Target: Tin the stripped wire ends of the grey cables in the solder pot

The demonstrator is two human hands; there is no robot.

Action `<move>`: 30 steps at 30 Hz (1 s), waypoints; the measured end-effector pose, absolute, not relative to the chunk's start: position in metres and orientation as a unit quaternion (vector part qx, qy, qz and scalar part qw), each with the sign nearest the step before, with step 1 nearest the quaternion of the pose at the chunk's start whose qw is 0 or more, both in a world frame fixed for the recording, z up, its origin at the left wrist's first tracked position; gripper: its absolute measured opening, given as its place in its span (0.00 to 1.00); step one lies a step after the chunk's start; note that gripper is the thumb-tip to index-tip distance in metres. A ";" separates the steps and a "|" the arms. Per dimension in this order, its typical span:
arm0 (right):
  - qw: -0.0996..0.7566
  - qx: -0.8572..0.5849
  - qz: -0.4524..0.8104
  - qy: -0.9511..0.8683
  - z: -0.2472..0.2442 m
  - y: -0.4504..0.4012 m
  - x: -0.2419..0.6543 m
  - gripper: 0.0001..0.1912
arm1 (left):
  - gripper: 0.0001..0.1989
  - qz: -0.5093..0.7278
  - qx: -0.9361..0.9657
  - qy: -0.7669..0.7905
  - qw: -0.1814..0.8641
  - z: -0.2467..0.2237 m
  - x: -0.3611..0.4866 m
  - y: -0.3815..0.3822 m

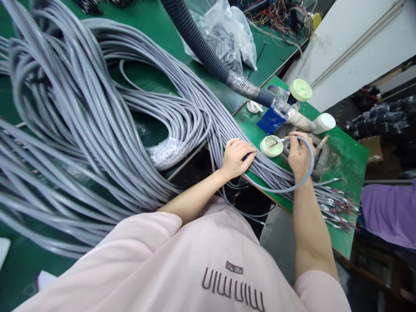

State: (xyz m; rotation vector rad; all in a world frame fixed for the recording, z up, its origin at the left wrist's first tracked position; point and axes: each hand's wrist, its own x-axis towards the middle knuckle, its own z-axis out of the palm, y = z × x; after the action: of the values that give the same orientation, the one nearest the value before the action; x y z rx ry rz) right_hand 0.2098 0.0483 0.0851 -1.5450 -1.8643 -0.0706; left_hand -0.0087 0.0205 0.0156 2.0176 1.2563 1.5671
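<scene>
- Your right hand (300, 156) was closed in a pinch on one grey cable (312, 160), just behind its stripped end; the cable looped right, then back left across your wrist.
- Its fanned wires (273, 143) lay over the mouth of the pale tub (274, 152) — whether they touched the inside could not be told.
- Your left hand (238, 158) rested on the cable bundle (273, 170), left of the tub; whether its fingers gripped any cable could not be told.
- The bundle ran along the near edge of the green bench (347, 154), its bared ends close to the right edge.
- Room was tight on the far side: the blue box (272, 121) and white pot (326, 123) stood near the tub.
- Green surface showed toward the far right — beyond that edge was a person's purple sleeve (388, 212).
</scene>
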 end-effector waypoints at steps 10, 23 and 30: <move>0.346 -0.609 -0.079 -0.709 0.103 0.036 0.219 0.16 | 0.06 0.551 0.702 0.428 0.143 0.015 -0.009 0.020; 0.304 -0.694 -0.185 -0.626 0.109 0.025 0.320 0.18 | 0.07 0.565 0.690 0.432 0.135 0.011 -0.011 0.018; 0.285 -0.692 -0.162 -0.643 0.094 0.044 0.344 0.13 | 0.09 0.556 0.686 0.453 0.122 0.011 -0.011 0.018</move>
State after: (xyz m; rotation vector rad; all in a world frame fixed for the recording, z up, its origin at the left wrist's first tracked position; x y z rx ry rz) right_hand 0.3442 0.0444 0.0945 -1.8517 -1.7190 -0.4323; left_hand -0.0107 0.0176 0.0110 2.0012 1.3223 1.6236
